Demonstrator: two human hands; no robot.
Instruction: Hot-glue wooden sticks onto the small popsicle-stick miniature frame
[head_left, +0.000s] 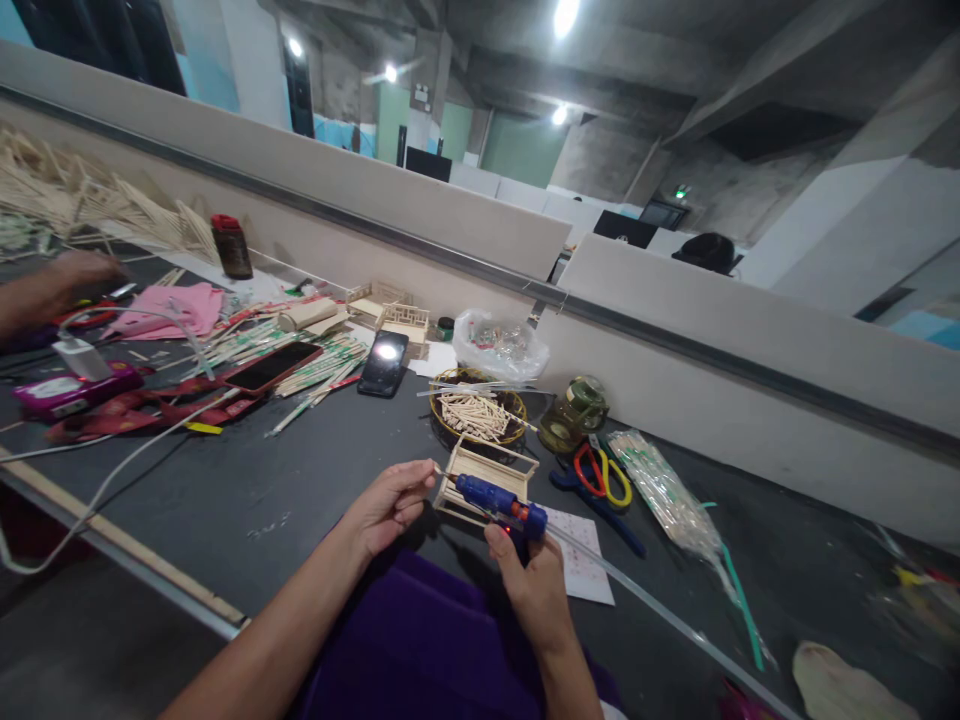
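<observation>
Your right hand (529,585) is wrapped firmly around the blue glue gun (499,500), thumb up along the grip, and the long clear glue stick (637,595) trails out behind it across the tabletop (300,480). The nozzle points left, right at the near corner of the little stick frame (487,470), which sits on the tabletop just in front of you. Your left hand (386,505) comes in from the other side with its fingertips pinched together at the nozzle tip; whether a sliver of wood is between them is too small to tell.

As for progress, the frame already shows as a closed box-like rectangle with rails on every side, so I'd judge the main shape is glued up. Plenty looks unused, though: the basket (442,420) just behind the frame is full of cut sticks, and a sealed packet of sticks (664,490) lies to the right beside the scissors (600,475). Far left, another person's hand (79,270) rests near the pink cloth
</observation>
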